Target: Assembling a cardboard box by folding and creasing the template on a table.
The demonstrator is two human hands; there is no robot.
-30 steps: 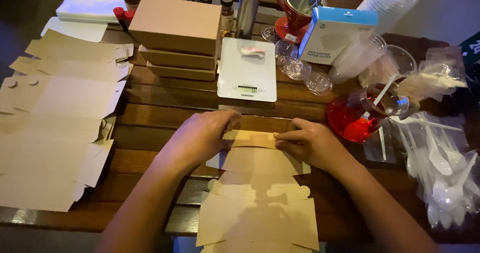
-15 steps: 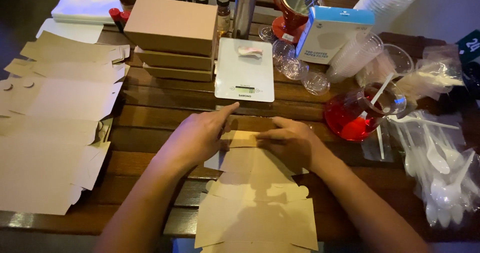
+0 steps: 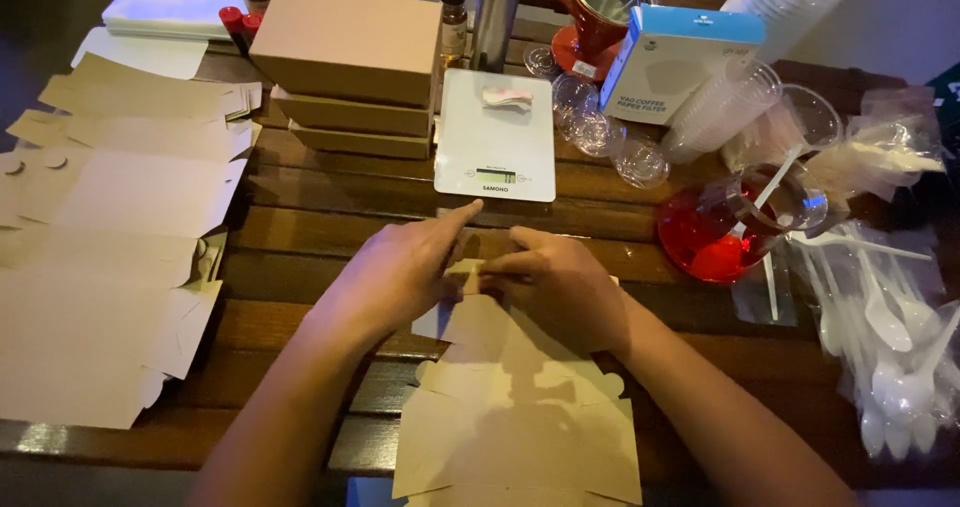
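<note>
The flat brown cardboard box sheet lies just below the white kitchen scale, mostly unfolded. Both hands pinch its small top flap: left hand and right hand pressed close together. Three finished smooth brown boxes sit stacked left of the scale.
</note>
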